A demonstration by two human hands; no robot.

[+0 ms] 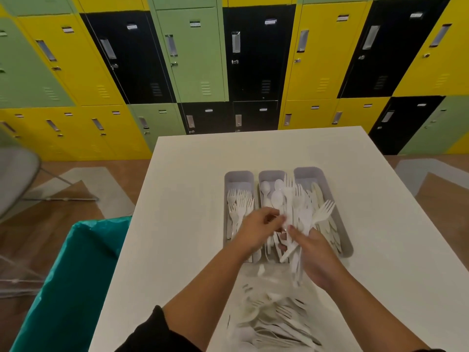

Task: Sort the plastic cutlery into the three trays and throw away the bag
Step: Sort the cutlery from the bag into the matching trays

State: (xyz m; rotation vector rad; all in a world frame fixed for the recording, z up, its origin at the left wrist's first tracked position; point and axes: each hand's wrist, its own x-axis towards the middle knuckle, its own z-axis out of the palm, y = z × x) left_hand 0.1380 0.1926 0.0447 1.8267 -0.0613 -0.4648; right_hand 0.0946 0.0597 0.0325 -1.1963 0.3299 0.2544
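Holding a fanned bunch of mixed cutlery [295,224] over the middle tray [272,175], the right hand [316,260] grips the handles while the left hand [256,228] pinches one piece from its left side. Long axes run up-frame, along the trays. The fork tray [238,176] lies nearest the left hand; the bag [274,318] rests on the bench [190,199] at lower centre.

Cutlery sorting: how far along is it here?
Partly done: left tray holds forks, middle tray spoons, right tray knives. In hand: right hand grips a mixed bunch; left hand picks from it. Left: the bag, still fairly full, uncleared.
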